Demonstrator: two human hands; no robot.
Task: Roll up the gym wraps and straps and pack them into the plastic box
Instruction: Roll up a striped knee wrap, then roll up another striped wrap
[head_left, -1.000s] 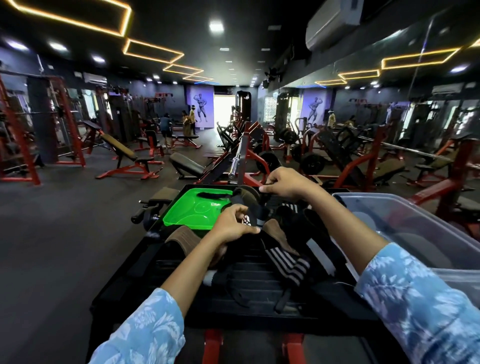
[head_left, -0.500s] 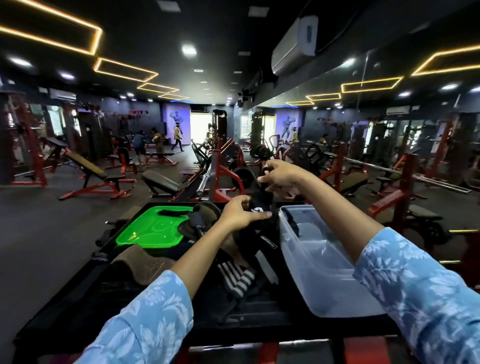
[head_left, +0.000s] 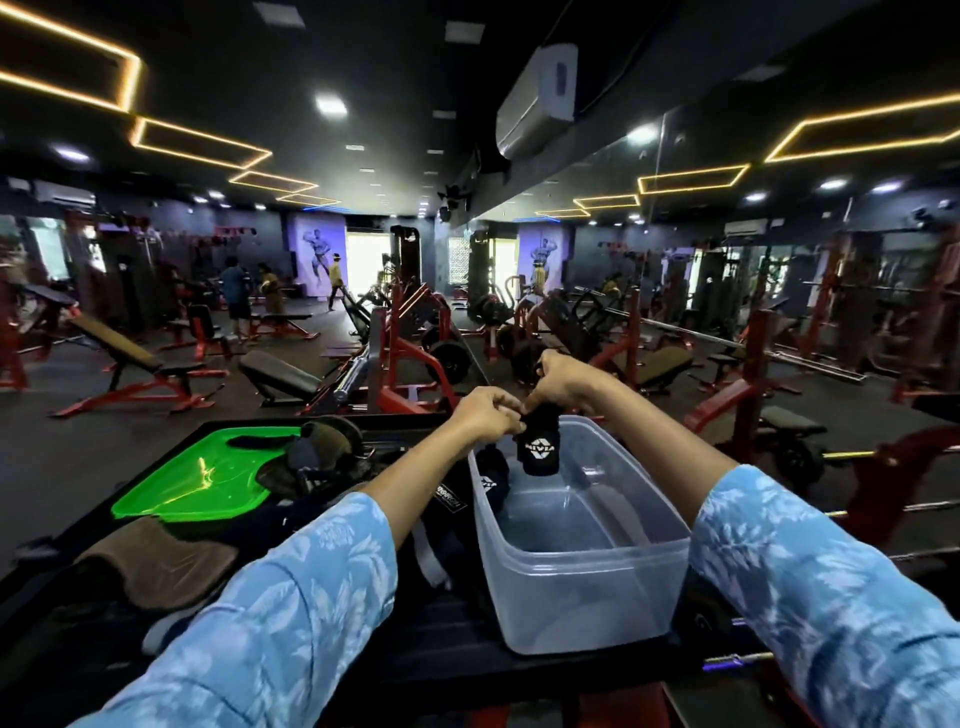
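black wrap (head_left: 538, 451), white logo outward, hangs over the far left corner of the clear plastic box (head_left: 587, 587); its lower part dips inside the box. left hand (head_left: 485, 415) and right hand (head_left: 563, 379) both pinch its top edge, fingers curled on the fabric, the wrap just below them. risk: it looks unrolled, so dropping it now would likely waste space. more wraps (head_left: 322, 457) lie on the desk (head_left: 415, 660) beside a green lid (head_left: 197, 478).

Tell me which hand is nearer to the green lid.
Left. The left hand grips the top of the black wrap over the clear box's far end, right of the green lid. The right hand grips the same wrap, further right.
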